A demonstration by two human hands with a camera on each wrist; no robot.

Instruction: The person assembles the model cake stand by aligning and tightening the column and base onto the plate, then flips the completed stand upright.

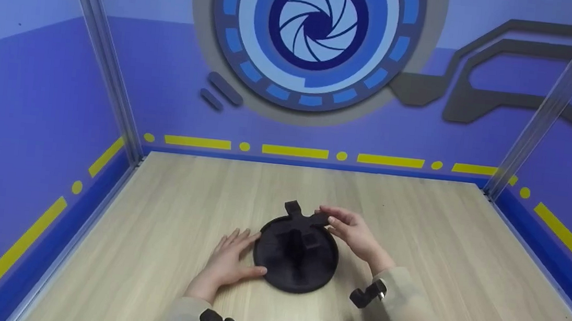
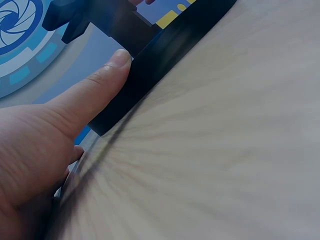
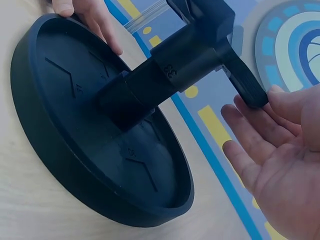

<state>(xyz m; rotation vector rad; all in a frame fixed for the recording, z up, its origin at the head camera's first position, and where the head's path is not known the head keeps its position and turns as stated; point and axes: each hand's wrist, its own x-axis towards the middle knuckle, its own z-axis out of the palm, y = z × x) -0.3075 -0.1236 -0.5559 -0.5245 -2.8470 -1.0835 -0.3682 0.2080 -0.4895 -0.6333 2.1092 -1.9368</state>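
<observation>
A black round base (image 1: 318, 273) with a raised rim sits on the table, a post (image 3: 150, 82) rising from its middle. On top of the post is a black piece with stubby arms (image 1: 293, 208); the number 33 shows on the post in the right wrist view. My left hand (image 1: 229, 262) rests against the base's left side, thumb on the rim and fingers spread along the edge. With thumb and fingers, my right hand (image 1: 356, 236) pinches the end of one arm (image 3: 247, 82). Part of the left fingers is hidden in the left wrist view.
The light wooden table (image 1: 183, 187) carries the base near its middle. Blue printed panels (image 1: 166, 91) with yellow dashes stand at the back and both sides, with metal posts (image 1: 109, 59) at the corners. A small black device (image 1: 368, 294) sits on each wrist.
</observation>
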